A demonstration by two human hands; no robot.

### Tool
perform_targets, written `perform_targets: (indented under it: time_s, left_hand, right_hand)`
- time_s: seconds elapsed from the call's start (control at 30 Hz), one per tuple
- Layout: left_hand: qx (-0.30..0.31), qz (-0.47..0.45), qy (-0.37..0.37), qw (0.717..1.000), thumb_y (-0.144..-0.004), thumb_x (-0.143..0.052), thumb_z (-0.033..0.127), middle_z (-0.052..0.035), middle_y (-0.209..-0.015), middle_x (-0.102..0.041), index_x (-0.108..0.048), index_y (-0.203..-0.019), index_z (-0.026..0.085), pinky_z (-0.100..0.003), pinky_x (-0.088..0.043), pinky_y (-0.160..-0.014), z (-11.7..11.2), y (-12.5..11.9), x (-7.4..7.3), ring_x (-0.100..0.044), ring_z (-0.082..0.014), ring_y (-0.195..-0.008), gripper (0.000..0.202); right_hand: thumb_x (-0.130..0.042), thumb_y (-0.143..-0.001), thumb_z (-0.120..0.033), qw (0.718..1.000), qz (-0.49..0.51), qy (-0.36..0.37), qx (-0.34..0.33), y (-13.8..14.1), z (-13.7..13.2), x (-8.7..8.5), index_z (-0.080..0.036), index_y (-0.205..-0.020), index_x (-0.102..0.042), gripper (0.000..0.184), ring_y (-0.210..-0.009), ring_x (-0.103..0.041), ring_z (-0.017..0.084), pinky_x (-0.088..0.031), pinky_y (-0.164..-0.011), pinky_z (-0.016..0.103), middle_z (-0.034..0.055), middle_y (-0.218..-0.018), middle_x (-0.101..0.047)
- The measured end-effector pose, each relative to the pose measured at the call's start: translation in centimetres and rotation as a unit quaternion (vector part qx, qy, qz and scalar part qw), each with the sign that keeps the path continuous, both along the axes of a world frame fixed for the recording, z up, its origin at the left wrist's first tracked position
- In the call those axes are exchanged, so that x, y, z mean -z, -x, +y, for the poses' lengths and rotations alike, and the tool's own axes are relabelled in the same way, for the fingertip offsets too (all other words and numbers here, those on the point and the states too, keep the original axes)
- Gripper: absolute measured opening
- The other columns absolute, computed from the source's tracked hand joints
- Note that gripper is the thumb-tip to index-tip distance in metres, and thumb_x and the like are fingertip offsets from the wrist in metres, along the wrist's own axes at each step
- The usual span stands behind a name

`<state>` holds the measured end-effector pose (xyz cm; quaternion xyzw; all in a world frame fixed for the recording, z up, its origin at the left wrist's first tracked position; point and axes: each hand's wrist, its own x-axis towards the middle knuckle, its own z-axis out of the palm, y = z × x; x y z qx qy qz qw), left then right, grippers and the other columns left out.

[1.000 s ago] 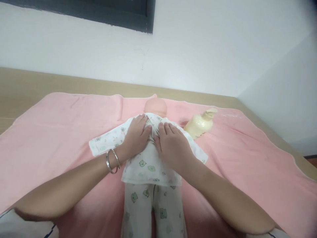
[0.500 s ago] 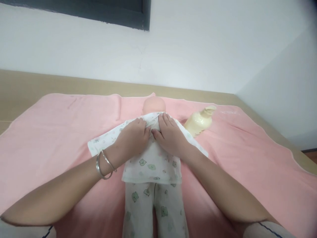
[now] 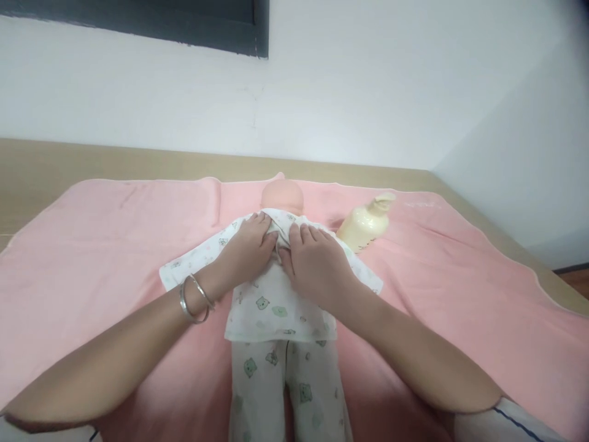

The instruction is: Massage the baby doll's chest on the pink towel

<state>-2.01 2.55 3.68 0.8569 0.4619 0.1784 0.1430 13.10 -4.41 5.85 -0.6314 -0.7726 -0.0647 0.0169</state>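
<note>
A baby doll (image 3: 281, 197) lies on a pink towel (image 3: 92, 258), head away from me, dressed in a white top (image 3: 271, 310) and trousers (image 3: 285, 387) printed with small green bears. My left hand (image 3: 248, 248), a silver bangle on its wrist, lies flat on the doll's upper body with fingers stretched toward the collar. My right hand (image 3: 315, 264) lies flat beside it, fingers together, pressing on the top. The two thumbs nearly touch over the middle of the chest. Neither hand holds anything.
A cream pump bottle (image 3: 365, 224) lies on its side on the towel right of the doll's head. The towel covers a wooden surface (image 3: 46, 159) against a white wall. A dark window frame (image 3: 184, 24) is at the top left.
Both hands slid up toward the doll's collar and then back down a little, staying flat on the white top. The view shifted slightly right.
</note>
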Motion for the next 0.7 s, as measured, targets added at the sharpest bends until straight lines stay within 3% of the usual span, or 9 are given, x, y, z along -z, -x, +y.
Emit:
perform_targets:
  time_s: [0.13,0.37,0.53,0.7]
  left_hand:
    - [-0.009,0.013,-0.045,0.999,-0.101,-0.023,0.031,-0.0261,-0.151,-0.047,-0.048,-0.138,-0.004,-0.056,-0.033,-0.123,0.3,-0.1,1.6,-0.039,-0.0358,-0.146,0.056]
    - [-0.005,0.024,-0.12,0.992,-0.103,-0.024,0.029,-0.0215,-0.126,-0.065,-0.061,-0.119,0.003,-0.053,-0.048,-0.112,-0.5,0.0,1.5,-0.059,-0.0331,-0.124,0.049]
    - [0.009,0.047,-0.191,0.981,-0.101,-0.026,0.021,-0.0232,-0.127,-0.067,-0.063,-0.12,-0.001,-0.049,-0.051,-0.112,-2.3,-0.1,1.2,-0.061,-0.032,-0.127,0.047]
    - [0.034,0.045,-0.227,0.972,-0.098,-0.031,0.014,-0.02,-0.128,-0.069,-0.068,-0.118,0.003,-0.046,-0.052,-0.114,-3.7,-0.1,1.2,-0.062,-0.0298,-0.129,0.043]
  right_hand:
    - [-0.027,-0.107,-0.036,1.0,-0.012,-0.006,0.003,0.5,-0.8,0.0,0.004,-0.147,-0.047,0.06,-0.134,-0.057,0.037,-0.045,-0.114,0.047,0.0285,-0.141,-0.06]
    - [-0.03,-0.106,-0.035,0.994,0.103,0.016,-0.003,-0.7,0.7,0.5,0.002,-0.149,-0.045,0.059,-0.145,-0.046,0.034,-0.039,-0.121,0.045,0.0245,-0.151,-0.052]
    - [-0.036,-0.102,-0.035,0.987,0.162,0.008,0.008,-1.4,2.4,1.7,0.006,-0.151,-0.039,0.063,-0.151,-0.036,0.035,-0.029,-0.127,0.049,0.0246,-0.158,-0.043]
    - [-0.039,-0.102,-0.04,0.983,0.176,0.036,-0.023,-2.4,3.4,2.1,0.005,-0.153,-0.034,0.069,-0.155,-0.027,0.035,-0.026,-0.128,0.051,0.0249,-0.163,-0.032]
